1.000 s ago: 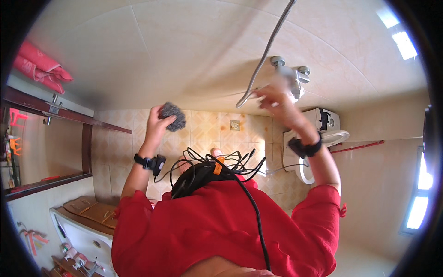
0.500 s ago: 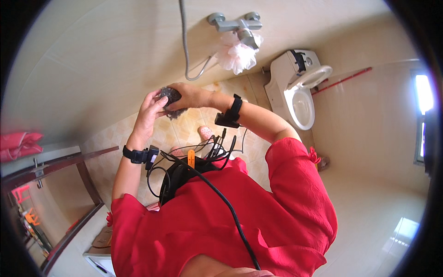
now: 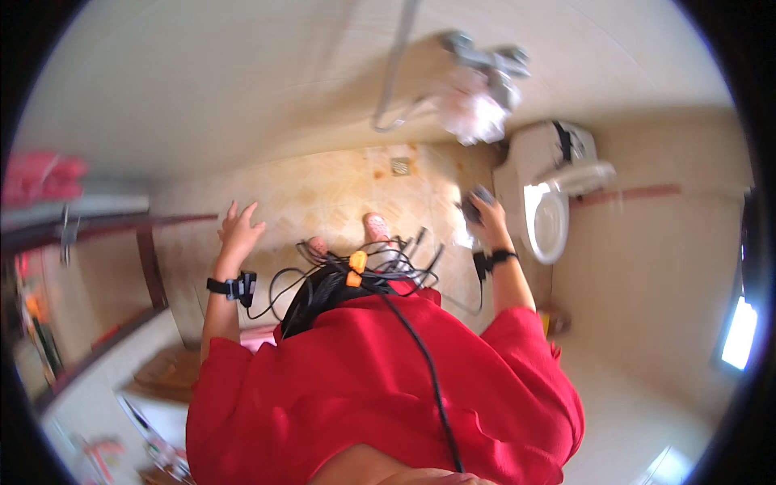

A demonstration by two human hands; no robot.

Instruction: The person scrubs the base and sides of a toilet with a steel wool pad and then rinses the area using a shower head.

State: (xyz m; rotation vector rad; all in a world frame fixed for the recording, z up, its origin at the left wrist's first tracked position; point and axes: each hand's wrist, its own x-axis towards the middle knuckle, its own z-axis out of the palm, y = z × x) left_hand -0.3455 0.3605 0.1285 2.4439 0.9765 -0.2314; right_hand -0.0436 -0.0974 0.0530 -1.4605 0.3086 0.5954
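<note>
My right hand (image 3: 491, 226) is closed around a dark grey, fuzzy wad (image 3: 478, 202), which looks like steel wool. Blur hides its exact kind. It is held out to the right, in front of the white toilet (image 3: 547, 222). On the left, my left hand (image 3: 240, 234) is empty, its fingers spread, above the tiled floor (image 3: 315, 182) and near the end of a dark red-brown frame edge (image 3: 186, 219). Black straps with small boxes sit on both wrists.
A wall-mounted shower mixer (image 3: 485, 61) with a hose (image 3: 392, 65) and a pale pink bath puff (image 3: 470, 109) is ahead. Black cables (image 3: 356, 275) lie across my front. A floor drain (image 3: 400, 166) shows beyond my pink clogs (image 3: 375, 226). Pink cloth (image 3: 40, 178) hangs far left.
My hands have come apart. The right one has swung right and lower with the grey wad, while the left has let go and opened. The view has shifted, and the toilet appears lower.
</note>
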